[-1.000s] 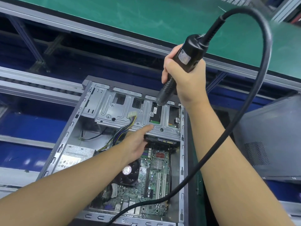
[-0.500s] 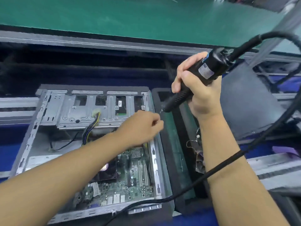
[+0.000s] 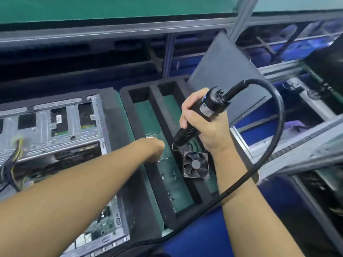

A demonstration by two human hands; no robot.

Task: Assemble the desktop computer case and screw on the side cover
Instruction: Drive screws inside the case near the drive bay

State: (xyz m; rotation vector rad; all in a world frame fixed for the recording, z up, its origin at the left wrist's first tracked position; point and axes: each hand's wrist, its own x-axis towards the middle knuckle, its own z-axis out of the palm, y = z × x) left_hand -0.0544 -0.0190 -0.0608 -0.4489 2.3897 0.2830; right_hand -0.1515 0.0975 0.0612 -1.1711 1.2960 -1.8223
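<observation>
The open computer case [image 3: 55, 134] lies on its side at the left, its metal drive cage and motherboard exposed. My left hand [image 3: 155, 148] reaches right of it into the left compartment of a black foam tray [image 3: 155, 101], fingers pointing down and hidden from me. My right hand [image 3: 207, 132] grips a black electric screwdriver [image 3: 206, 106] above the tray, bit pointing down-left. A grey side cover [image 3: 222, 71] leans tilted behind the tray.
A small black fan [image 3: 195, 165] lies in the tray's right compartment. The screwdriver's thick black cable [image 3: 276, 138] loops right and down across my right forearm. Metal conveyor rails [image 3: 306, 145] run along the right. A green bench surface [image 3: 111, 6] lies beyond.
My view has swung to the right. My left hand left the case's drive cage and moved into the foam tray. My right hand carried the screwdriver over the tray.
</observation>
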